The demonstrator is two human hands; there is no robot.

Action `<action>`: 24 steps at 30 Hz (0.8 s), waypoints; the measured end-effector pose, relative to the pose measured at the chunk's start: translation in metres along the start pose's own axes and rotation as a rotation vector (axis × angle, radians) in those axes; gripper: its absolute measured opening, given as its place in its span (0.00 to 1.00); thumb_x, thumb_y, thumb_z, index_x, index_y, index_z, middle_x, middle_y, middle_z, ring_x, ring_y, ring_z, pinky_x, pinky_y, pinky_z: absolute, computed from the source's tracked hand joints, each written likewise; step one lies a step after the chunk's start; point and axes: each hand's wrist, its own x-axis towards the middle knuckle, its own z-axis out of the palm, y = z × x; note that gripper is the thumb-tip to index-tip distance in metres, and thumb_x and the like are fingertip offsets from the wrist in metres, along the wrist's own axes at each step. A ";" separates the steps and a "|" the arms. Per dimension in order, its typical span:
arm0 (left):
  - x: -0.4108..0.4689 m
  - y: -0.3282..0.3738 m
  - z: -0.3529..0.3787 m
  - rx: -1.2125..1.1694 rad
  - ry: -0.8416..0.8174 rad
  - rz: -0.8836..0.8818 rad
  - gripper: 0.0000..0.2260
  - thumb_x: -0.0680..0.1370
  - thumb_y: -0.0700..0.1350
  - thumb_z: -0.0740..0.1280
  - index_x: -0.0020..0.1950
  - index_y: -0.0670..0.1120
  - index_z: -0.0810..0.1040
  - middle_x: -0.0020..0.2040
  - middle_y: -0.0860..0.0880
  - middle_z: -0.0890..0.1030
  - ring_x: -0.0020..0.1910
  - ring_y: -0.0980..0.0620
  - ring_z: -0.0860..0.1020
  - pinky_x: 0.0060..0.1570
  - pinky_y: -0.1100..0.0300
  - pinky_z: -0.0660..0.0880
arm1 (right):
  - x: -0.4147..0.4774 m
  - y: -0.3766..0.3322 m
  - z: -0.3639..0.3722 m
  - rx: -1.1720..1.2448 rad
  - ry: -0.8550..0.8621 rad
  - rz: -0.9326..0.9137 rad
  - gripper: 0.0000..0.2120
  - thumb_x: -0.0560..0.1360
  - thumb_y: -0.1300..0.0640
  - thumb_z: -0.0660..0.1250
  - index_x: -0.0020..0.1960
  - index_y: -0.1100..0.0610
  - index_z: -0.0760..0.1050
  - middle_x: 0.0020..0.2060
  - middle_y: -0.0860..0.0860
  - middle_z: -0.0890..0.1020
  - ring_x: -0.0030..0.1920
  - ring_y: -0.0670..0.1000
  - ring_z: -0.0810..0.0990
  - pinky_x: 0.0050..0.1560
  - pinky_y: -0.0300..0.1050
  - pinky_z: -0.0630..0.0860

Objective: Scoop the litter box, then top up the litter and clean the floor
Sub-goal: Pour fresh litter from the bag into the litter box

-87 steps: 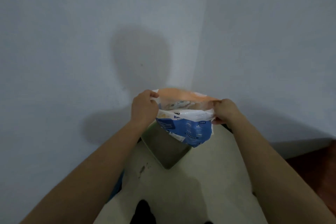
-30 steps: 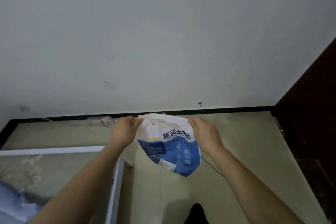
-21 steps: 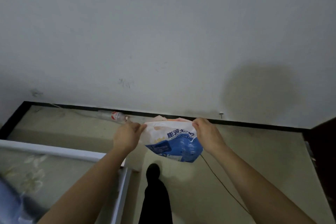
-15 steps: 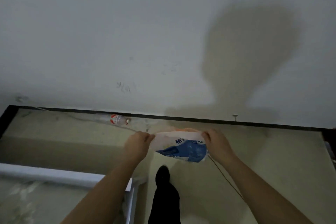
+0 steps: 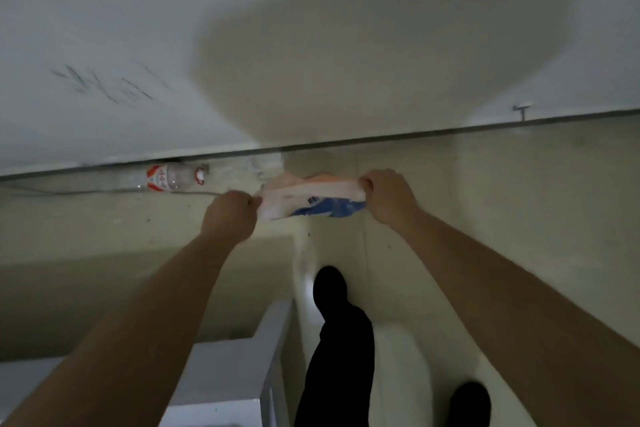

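Left hand (image 5: 228, 218) and right hand (image 5: 389, 196) are gripping the litter bag (image 5: 318, 199) near the baseboard (image 5: 415, 133). Stretching it is probably risking a tear

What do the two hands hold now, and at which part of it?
Both grip the litter bag at its top edge: the left hand at the left end, the right hand at the right end.

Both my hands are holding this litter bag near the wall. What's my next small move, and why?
Probably set the litter bag down by the wall: left hand and right hand both grip its ends, and cleaning the floor likely needs a free hand.
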 end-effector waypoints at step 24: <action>-0.090 0.083 -0.098 0.067 0.656 0.410 0.29 0.83 0.59 0.48 0.79 0.45 0.52 0.79 0.40 0.48 0.78 0.39 0.46 0.74 0.38 0.49 | -0.109 0.017 -0.113 -0.214 0.554 -0.027 0.30 0.83 0.45 0.53 0.79 0.59 0.55 0.79 0.64 0.51 0.77 0.64 0.56 0.75 0.62 0.58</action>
